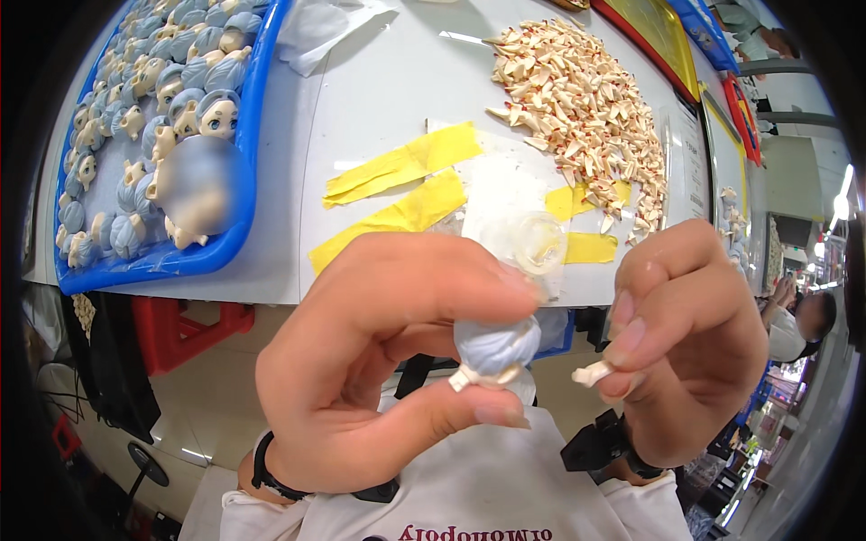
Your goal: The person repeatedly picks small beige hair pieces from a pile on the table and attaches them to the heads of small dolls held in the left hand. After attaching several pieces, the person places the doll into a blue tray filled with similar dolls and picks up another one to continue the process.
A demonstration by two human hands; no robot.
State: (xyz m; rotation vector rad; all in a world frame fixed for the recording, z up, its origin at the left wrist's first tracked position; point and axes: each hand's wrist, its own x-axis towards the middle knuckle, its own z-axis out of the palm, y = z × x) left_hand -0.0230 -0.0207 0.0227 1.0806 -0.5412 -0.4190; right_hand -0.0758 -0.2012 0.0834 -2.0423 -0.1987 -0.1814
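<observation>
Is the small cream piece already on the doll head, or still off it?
Off. The cream piece is pinched in the right hand, with a gap between it and the doll head held by the left hand.

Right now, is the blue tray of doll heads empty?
No, the blue tray at the table's left is crowded with blue-haired doll heads.

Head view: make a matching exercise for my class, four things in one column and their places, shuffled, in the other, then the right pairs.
Things
1. doll head
2. small cream part
3. blue tray
4. pile of cream parts

Places
A. far right of the table
B. pinched in the right hand
C. left on the table
D. held in the left hand

Pairs: 1-D, 2-B, 3-C, 4-A
</observation>
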